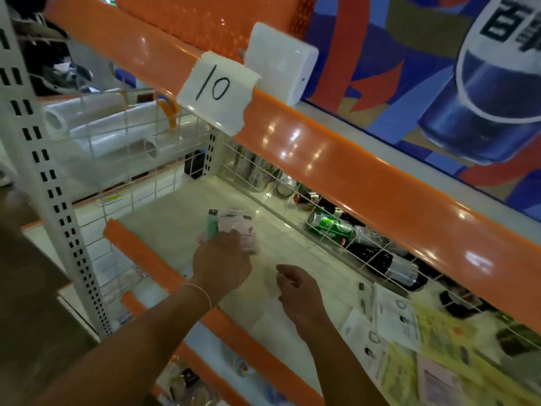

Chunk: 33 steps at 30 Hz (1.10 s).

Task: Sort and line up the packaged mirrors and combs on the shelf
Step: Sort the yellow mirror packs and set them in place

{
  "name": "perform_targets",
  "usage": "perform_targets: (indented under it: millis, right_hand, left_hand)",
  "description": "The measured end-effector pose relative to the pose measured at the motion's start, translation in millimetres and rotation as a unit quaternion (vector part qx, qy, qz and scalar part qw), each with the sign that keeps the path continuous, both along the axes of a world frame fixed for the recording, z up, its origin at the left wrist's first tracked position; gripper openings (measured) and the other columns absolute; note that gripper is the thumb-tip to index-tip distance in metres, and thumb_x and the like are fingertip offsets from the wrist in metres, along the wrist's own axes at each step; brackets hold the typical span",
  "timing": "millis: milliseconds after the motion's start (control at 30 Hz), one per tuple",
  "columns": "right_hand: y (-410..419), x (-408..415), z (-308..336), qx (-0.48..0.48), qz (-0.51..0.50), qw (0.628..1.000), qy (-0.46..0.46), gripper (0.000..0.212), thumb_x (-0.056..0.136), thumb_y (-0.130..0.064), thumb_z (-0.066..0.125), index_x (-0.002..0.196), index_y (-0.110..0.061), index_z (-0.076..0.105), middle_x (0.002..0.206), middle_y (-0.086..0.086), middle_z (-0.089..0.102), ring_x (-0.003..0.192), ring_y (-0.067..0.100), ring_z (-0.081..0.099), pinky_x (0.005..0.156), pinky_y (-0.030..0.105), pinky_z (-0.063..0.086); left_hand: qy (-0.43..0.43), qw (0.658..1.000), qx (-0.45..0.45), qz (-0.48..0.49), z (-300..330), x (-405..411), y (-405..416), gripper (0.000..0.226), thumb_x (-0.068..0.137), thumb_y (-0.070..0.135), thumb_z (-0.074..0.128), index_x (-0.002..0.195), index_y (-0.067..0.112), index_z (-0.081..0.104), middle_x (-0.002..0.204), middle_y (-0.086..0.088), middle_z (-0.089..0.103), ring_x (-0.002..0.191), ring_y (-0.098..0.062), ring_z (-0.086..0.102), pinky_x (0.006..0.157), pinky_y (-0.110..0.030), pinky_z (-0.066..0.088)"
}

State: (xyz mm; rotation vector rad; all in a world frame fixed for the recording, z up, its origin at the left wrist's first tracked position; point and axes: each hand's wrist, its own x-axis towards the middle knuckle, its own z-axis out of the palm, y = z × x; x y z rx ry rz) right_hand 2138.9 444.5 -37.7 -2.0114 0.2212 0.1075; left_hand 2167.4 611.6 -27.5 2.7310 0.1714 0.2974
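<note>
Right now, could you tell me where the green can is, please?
In the head view, the green can lies on its side behind the wire grid at the shelf's back, right of centre, beside dark bottles.

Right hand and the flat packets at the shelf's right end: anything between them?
Head view: only bare shelf between right hand and flat packets.

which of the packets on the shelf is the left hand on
The pink and green packets mid-shelf, under the left hand; the white and yellow packets lie untouched at right.
</note>
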Motion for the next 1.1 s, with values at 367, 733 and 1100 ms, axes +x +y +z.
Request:
perform_targets:
  millis: [367,733,1100]
  right_hand:
    - [-146,-79,0,-0.042,-0.211,0.976,-0.019,0.014,0.091,-0.017,0.060,0.099,-0.025,0.068,0.094,-0.002,0.070,0.075,0.014,0.065,0.070,0.036,0.057]
    - [-250,-161,-5,-0.248,-0.324,0.912,0.042,0.040,0.081,-0.041,0.067,0.114,-0.019,0.062,0.099,0.002,0.065,0.080,0.018,0.059,0.076,0.030,0.050]
    - [-256,-161,-27,-0.347,-0.255,0.898,0.088,0.083,0.065,-0.079,0.052,0.132,-0.031,0.039,0.132,-0.001,0.048,0.120,0.026,0.039,0.096,0.040,0.033]
  left_hand:
    - [0.009,0.966,-0.090,-0.241,-2,-7,-108,0.023,0.090,0.025,0.047,0.109,0.018,0.056,0.103,-0.002,0.059,0.090,-0.021,0.059,0.068,-0.027,0.040]
    - [0.052,0.914,-0.082,-0.394,-12,-77,-224,0.029,0.094,0.032,0.045,0.120,0.022,0.052,0.112,0.002,0.054,0.097,-0.018,0.056,0.078,-0.028,0.047]
    - [0.039,0.925,-0.077,-0.369,-44,-112,-280,0.011,0.087,0.029,0.051,0.086,0.019,0.057,0.085,0.003,0.052,0.071,-0.015,0.051,0.061,-0.031,0.045]
